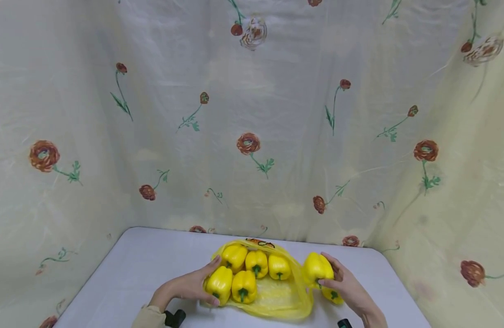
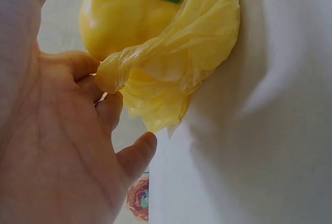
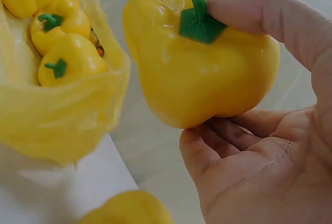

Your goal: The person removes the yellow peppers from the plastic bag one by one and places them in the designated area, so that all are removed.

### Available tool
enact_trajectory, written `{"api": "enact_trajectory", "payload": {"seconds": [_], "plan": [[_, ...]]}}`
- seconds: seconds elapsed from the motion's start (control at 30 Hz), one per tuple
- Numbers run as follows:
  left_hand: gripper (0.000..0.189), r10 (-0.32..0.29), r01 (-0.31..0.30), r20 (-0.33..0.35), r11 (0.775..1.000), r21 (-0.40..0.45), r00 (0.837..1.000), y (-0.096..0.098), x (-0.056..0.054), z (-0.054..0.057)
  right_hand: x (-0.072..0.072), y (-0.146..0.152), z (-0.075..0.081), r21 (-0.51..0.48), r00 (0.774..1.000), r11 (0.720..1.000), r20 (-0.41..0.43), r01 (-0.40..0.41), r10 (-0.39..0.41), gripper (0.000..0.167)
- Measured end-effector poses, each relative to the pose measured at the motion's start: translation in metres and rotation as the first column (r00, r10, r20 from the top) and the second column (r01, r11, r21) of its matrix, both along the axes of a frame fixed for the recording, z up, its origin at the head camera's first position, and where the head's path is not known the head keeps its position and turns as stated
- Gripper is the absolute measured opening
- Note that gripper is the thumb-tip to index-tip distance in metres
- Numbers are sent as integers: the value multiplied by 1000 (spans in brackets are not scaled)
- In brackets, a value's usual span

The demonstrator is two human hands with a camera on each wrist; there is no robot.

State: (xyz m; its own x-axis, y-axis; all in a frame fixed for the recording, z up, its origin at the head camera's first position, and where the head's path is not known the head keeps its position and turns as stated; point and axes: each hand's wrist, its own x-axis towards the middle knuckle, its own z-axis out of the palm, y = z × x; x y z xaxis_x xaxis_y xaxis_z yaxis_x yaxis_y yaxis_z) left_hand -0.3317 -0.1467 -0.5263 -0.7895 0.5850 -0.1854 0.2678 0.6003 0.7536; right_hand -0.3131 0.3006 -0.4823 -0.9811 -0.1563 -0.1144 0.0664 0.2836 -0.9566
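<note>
A yellow plastic bag (image 1: 282, 298) lies with its mouth spread wide on the table, and several yellow bell peppers (image 1: 243, 287) with green stems are inside it. My left hand (image 1: 188, 287) is at its left side, fingers curled on the bunched bag edge (image 2: 111, 73) beside the front-left bell pepper (image 1: 219, 284). To the right of the bag, my right hand (image 1: 350, 287) grips another yellow bell pepper (image 3: 202, 73), thumb by its stem and fingers underneath. One more bell pepper (image 1: 332, 296) sits on the table below that hand, partly hidden by it.
The white table (image 1: 153, 255) has rounded back corners. A pale curtain (image 1: 284, 182) printed with red flowers hangs behind it and along both sides. Dark wrist devices (image 1: 175, 318) show near the bottom edge of the head view.
</note>
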Motion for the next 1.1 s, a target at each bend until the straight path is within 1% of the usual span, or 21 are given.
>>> {"api": "enact_trajectory", "payload": {"seconds": [0.3, 0.53, 0.77, 0.97, 1.1], "plan": [[112, -8, 8, -10, 1000, 8, 1000, -1, -4, -4, 2, 24, 6, 36, 999, 999, -7, 41, -41, 88], [113, -11, 10, -18, 1000, -1, 1000, -1, -3, -5, 6, 43, 7, 11, 999, 999, -9, 50, -50, 90], [113, -16, 16, -11, 1000, -2, 1000, 0, -3, -5, 11, 65, 5, 27, 995, 995, 5, 98, -98, 89], [113, -1, 1, 6, 1000, 4, 1000, 0, -4, -6, 9, 83, -1, 9, 989, 990, 38, 143, -144, 93], [114, 5, -5, 6, 1000, 5, 1000, 0, -4, -7, 10, 94, -5, 35, 985, 985, 50, 166, -168, 93]]}}
